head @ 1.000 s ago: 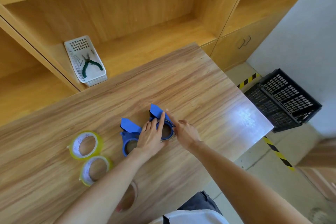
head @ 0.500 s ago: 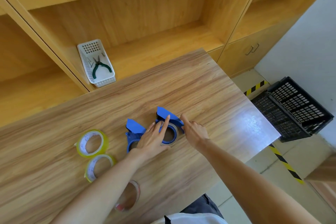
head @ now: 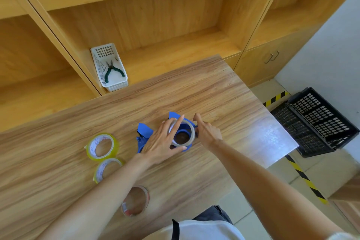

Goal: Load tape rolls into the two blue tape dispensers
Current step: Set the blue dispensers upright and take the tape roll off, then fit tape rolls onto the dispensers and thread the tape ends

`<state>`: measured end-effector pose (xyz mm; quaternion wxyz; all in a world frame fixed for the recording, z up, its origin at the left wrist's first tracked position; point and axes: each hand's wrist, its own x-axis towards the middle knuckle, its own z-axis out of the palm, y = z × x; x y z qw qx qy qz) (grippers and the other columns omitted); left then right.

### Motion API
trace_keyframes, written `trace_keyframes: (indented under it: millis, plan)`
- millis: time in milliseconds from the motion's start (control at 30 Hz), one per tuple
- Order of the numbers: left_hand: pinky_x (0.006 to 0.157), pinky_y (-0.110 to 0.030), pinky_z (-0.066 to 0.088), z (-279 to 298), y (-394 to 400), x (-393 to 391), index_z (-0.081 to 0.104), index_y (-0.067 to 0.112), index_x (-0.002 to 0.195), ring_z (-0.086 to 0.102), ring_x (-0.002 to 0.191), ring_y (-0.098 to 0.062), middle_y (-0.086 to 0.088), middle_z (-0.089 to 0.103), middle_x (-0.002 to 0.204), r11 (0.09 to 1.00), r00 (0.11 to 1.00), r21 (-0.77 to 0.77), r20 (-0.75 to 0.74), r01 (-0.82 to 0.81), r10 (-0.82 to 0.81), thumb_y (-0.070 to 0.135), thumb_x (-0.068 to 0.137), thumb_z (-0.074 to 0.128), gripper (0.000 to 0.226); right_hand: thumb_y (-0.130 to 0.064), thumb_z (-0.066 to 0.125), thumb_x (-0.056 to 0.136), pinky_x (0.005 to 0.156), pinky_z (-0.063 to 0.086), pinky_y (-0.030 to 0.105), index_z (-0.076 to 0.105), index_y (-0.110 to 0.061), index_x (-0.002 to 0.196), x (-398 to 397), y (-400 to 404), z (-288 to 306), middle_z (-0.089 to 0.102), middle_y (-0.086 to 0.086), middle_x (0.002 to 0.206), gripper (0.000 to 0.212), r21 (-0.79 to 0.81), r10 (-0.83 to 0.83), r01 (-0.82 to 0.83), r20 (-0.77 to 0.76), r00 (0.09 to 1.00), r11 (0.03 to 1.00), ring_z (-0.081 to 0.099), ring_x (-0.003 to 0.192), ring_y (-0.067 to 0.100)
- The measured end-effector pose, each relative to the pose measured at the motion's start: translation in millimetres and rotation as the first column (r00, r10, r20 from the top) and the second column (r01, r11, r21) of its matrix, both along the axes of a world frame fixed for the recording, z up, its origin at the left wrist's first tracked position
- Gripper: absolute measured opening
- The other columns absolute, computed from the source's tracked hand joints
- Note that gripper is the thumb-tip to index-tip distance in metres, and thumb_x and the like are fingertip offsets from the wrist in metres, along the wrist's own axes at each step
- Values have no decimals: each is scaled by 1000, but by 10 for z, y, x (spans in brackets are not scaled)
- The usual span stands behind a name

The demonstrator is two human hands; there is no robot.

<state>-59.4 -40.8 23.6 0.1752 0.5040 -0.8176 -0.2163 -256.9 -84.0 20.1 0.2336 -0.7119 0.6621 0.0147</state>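
Blue plastic shows under both hands: the right-hand dispenser point(head: 190, 122) lies on its side on the wooden table point(head: 224, 93), hub facing up, probably so a roll can drop straight onto it. A clear tape roll point(head: 191, 132) sits over that hub, ringing it. The left hand point(head: 161, 142) spreads across the roll's near-left rim, fingers point(head: 176, 124) extended and laid on the roll, thumb hooked under its lower edge, seemingly pressing and steadying it rather than gripping tight. The right hand point(head: 207, 132) touches the roll's opposite side with loosely curled fingers, index finger raised; whether it pinches the roll or only braces the dispenser I cannot tell. The second dispenser point(head: 144, 132), apparently not yet loaded, lies just beyond the left knuckles, partly hidden. Two yellow rolls point(head: 102, 147) wait well outside the left wrist, and a reddish-edged roll point(head: 136, 200) lies beside the left forearm.
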Motion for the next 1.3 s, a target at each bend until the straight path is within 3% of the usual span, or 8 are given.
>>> trace_keyframes:
  millis: [233, 333, 500, 600, 733, 1000, 1133, 1300]
  plan:
    - [110, -45, 32, 24, 555, 404, 7, 31, 153, 37, 126, -11, 5, 35, 136, 998, 997, 4, -42, -59, 59, 60, 75, 68, 103, -6, 46, 92, 66, 42, 39, 39, -15, 111, 87, 24, 156, 56, 3, 115, 22, -71, 75, -74, 9, 997, 995, 57, 105, 31]
    - [111, -33, 29, -2, 916, 556, 5, 36, 152, 36, 128, -10, 9, 32, 140, 983, 982, 45, -46, -180, 182, 63, 70, 70, 107, -21, 51, 96, 67, 42, 36, 52, -12, 115, 191, 38, 209, 50, 5, 122, 21, -118, 123, -134, -94, 988, 984, 57, 112, 29]
    - [104, -26, 30, -165, 1502, 749, 8, 36, 151, 37, 124, -11, 13, 32, 135, 922, 931, 148, -10, -359, 364, 59, 61, 71, 113, -45, 41, 98, 71, 42, 32, 66, -10, 105, 490, 105, 241, 69, 9, 109, 43, -40, 194, -210, -247, 949, 977, 66, 102, 30]
    - [104, -31, 34, -272, 1770, 852, 12, 34, 152, 40, 124, -15, 9, 35, 134, 897, 915, 187, 46, -401, 400, 58, 59, 72, 113, -47, 38, 98, 79, 50, 35, 66, -7, 105, 673, 166, 214, 69, 13, 108, 49, -7, 229, -237, -238, 944, 971, 65, 104, 34]
    - [103, -24, 30, -294, 1958, 935, 17, 35, 149, 39, 125, -13, 7, 30, 136, 869, 902, 244, 92, -431, 422, 62, 61, 68, 105, -43, 38, 99, 56, 39, 31, 50, -13, 67, 840, 238, 216, 55, 6, 70, 46, 76, 323, -314, -196, 926, 946, 68, 90, 33]
    - [105, -23, 29, -212, 1957, 955, 24, 36, 145, 35, 129, -14, 9, 27, 137, 842, 894, 302, 166, -447, 415, 67, 53, 65, 105, -48, 39, 98, 64, 42, 33, 58, -12, 85, 965, 242, 208, 60, 9, 86, 42, 124, 352, -333, -185, 918, 935, 67, 92, 32]
    - [108, -28, 28, -129, 1928, 997, 18, 39, 144, 27, 130, -11, 15, 21, 138, 829, 906, 370, 234, -419, 353, 79, 48, 62, 113, -41, 41, 98, 65, 38, 32, 43, -15, 63, 912, 225, 208, 53, 3, 70, 44, 135, 306, -287, -153, 939, 948, 59, 82, 30]
    - [105, -27, 30, -107, 1613, 1207, 33, 32, 140, 34, 130, -6, 16, 31, 138, 784, 842, 340, 43, -519, 538, 62, 87, 49, 62, -44, 39, 99, 62, 39, 33, 37, -18, 57, 865, 194, 202, 45, 0, 61, 50, 170, 288, -261, -155, 945, 950, 53, 71, 25]
